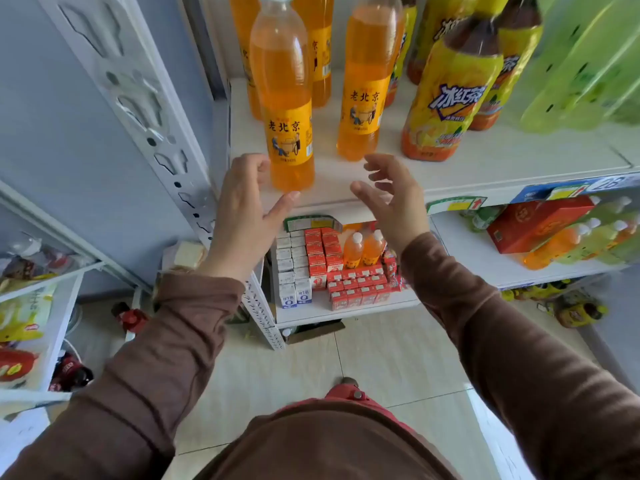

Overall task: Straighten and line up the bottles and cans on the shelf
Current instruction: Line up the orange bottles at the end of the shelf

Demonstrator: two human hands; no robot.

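The front orange soda bottle (pixel 282 98) stands upright near the front edge of the white shelf (pixel 485 161), further forward than its twin, the second orange bottle (pixel 367 84), just to the right, with more orange bottles behind and the iced tea bottle (pixel 450 98) beyond; the step in hand looks to be setting this forward bottle back into line; to do it well, I would judge, the grip should land low on the body near the label, so that a tall, narrow bottle slides rather than tips; it should be eased back until its front is level with its neighbour's, label kept facing out, and the bottles behind not knocked. The left hand (pixel 242 209) is raised beside the bottle's base, fingers loosely curled near its left side and thumb stretched out under it, holding nothing, though whether the fingertips touch the plastic cannot be told; the right hand (pixel 388 192) hovers in front of the second bottle, fingers spread and relaxed, empty; both forearms in brown sleeves reach upward from below, palms turned toward each other.
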